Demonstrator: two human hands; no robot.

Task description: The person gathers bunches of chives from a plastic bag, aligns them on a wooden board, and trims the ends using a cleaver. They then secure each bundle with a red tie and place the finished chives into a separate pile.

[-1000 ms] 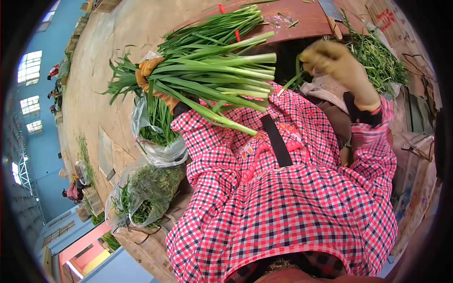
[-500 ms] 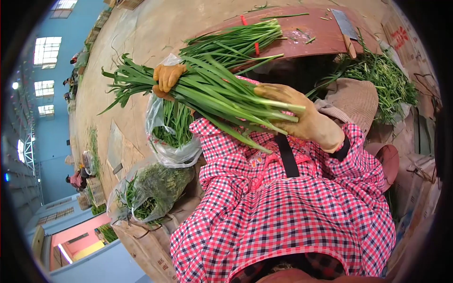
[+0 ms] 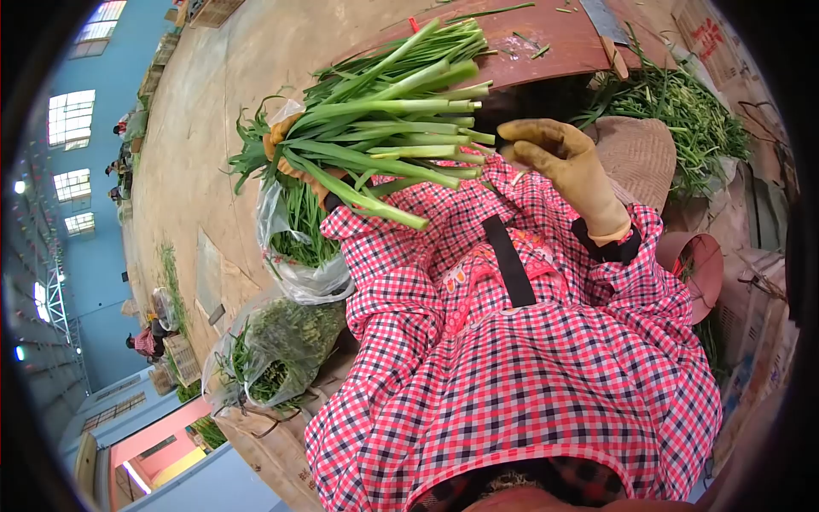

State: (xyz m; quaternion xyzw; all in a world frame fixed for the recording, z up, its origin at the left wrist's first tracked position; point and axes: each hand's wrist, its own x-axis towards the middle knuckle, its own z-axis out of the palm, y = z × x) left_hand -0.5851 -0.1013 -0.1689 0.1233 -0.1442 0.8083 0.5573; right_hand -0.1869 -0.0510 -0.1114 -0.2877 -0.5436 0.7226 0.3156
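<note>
My left hand (image 3: 290,155), in an orange-brown glove, is wrapped round a bunch of long green stalks (image 3: 384,141); part of the hand is hidden behind the leaves. The pale cut ends point right, toward my right hand (image 3: 559,162). That hand wears a tan glove, its thumb and fingers apart with nothing held between them. A small pale bit (image 3: 518,177) shows just below its fingertips. More green stalks (image 3: 350,75) lie behind the held bunch on a reddish board (image 3: 512,64). A blade with a wooden handle (image 3: 612,56) rests at the board's right.
Clear plastic bags of greens (image 3: 286,350) stand at the lower left, another bag (image 3: 311,277) above them. A heap of cut greens (image 3: 682,119) lies at the right, beside a brown woven cloth (image 3: 636,158). People (image 3: 147,343) are far off at the left.
My right hand has come off the bunch and opened to its right. The bunch has tilted, so its cut ends are higher and fanned out. My left hand still grips it.
</note>
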